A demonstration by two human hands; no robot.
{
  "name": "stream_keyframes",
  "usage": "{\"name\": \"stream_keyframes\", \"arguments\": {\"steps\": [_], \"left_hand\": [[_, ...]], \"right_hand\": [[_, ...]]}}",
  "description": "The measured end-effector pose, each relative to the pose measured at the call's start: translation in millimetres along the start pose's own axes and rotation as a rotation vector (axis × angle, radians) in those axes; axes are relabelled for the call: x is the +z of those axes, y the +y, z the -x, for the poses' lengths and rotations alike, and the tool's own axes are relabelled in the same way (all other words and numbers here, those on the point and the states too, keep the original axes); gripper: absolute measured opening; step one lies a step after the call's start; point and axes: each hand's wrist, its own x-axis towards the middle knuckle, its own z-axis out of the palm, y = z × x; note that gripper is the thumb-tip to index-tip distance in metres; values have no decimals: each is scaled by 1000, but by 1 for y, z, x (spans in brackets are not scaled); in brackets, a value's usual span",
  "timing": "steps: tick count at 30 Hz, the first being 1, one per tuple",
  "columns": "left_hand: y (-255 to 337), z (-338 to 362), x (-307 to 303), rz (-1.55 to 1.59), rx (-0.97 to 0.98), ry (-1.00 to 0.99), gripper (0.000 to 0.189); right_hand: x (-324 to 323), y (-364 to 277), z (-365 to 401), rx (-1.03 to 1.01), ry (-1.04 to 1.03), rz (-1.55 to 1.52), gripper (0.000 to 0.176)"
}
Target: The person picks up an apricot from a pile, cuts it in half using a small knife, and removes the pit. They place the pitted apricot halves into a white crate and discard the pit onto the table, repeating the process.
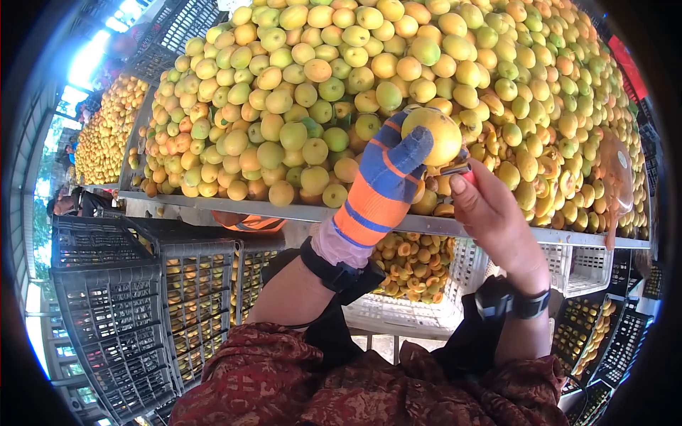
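My left hand [387,170], in a blue and orange striped knit glove, is closed around a yellow apricot [442,135] above the front of a large heap of apricots [305,92]. Bare and closed, my right hand [497,220] grips a small knife [455,170] with a red handle. Its short blade points left, close under the held apricot. Cut, opened apricots [547,167] lie in the heap just beyond my right hand. Below the table edge, between my forearms, a white crate [455,302] holds many apricot halves [415,263].
A metal table rim [298,211] runs along the front of the heap. Black plastic crates [106,305] stand at the left, some with apricots inside; more dark crates [618,355] are at the right. A clear plastic container [616,170] sits at the heap's right side.
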Motion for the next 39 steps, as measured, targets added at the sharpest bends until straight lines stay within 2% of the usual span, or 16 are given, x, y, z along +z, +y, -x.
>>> {"name": "stream_keyframes", "arguments": {"steps": [2, 4, 6, 8, 10, 11, 14, 16, 18, 20, 21, 24, 26, 28, 34, 39], "left_hand": [[0, -1, 6, 17, -21, 12, 38], [1, -3, 12, 397, -81, 9, 45], [3, -2, 19, 380, -57, 21, 44], [4, -2, 16, 369, -29, 46, 42], [6, -5, 1, 230, -9, 68, 37], [8, -3, 0, 58, 22, 75, 35], [0, -2, 1, 164, -38, 170, 35], [2, -2, 6, 251, -43, 159, 35], [3, -3, 6, 338, -37, 154, 35], [-1, -2, 0, 416, -150, 120, 36], [-3, -2, -2, 412, -154, 119, 36], [-3, -6, -5, 461, -125, 28, 43], [10, -14, -9, -4, 70, 32, 45], [19, -12, -15, -99, 2, 6, 47], [7, -8, -15, -24, -54, 41, 50], [4, -12, -15, 430, -142, 16, 49]], "right_hand": [[2, 1, 1, 133, -73, -86, 34], [40, 26, -4, -115, 209, -143, 34], [65, 37, -13, -338, 354, -285, 35], [47, 29, -13, -157, 142, -318, 33], [11, -5, -6, 240, -22, -185, 24], [3, -7, -3, 241, -56, -204, 28], [10, 6, -2, 43, 37, 8, 27], [8, -2, 3, 111, 13, -26, 25], [11, -13, 4, 362, -61, -351, 25], [39, 12, -2, 183, 82, -298, 27], [57, 33, -9, -119, 260, -183, 27], [50, 44, -24, -284, 307, -106, 26], [29, 33, -21, -246, 178, -122, 32], [6, 1, -10, 238, -137, -285, 31], [5, -7, 5, 322, -44, -256, 31], [11, 1, 1, 197, -16, -168, 27]]}}
